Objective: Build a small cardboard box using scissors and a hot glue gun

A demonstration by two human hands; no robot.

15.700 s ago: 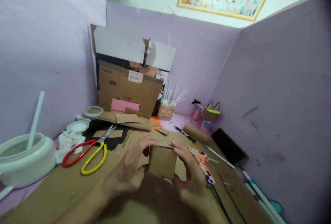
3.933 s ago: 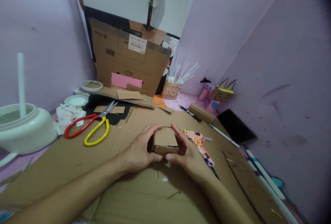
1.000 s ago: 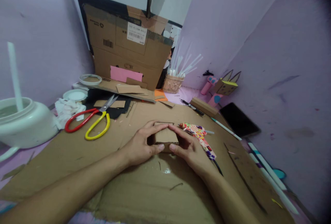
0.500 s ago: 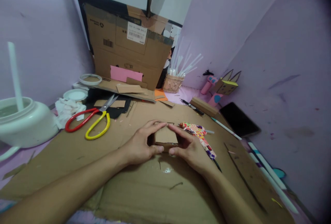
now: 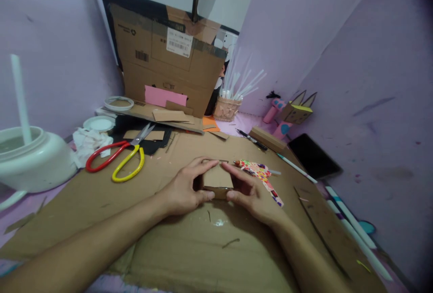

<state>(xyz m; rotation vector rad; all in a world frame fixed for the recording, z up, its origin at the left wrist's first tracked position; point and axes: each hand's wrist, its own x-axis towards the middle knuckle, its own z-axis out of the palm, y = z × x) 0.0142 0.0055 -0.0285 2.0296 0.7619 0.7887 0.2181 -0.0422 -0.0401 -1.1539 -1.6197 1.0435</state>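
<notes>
A small cardboard box (image 5: 218,178) sits on the cardboard sheet (image 5: 176,239) in front of me. My left hand (image 5: 189,187) grips its left side, the thumb at the near face and the fingers along the far edge. On the right side, my right hand (image 5: 252,191) holds the same box, thumb on the near corner and fingertips at the far top edge. Just right of the box lies a flower-patterned glue gun (image 5: 260,173), its handle end partly behind my right hand. Scissors (image 5: 130,151) with one red and one yellow handle rest to the left.
A white pot (image 5: 40,162) with a stick stands at far left. Behind are a large cardboard box (image 5: 169,67), cardboard strips (image 5: 171,116) and a basket (image 5: 226,108) of glue sticks. A dark phone (image 5: 314,155) and white markers (image 5: 350,216) lie to the right.
My right thumb has shifted slightly to the right along the near face of the small box. My left hand and the box stay in place.
</notes>
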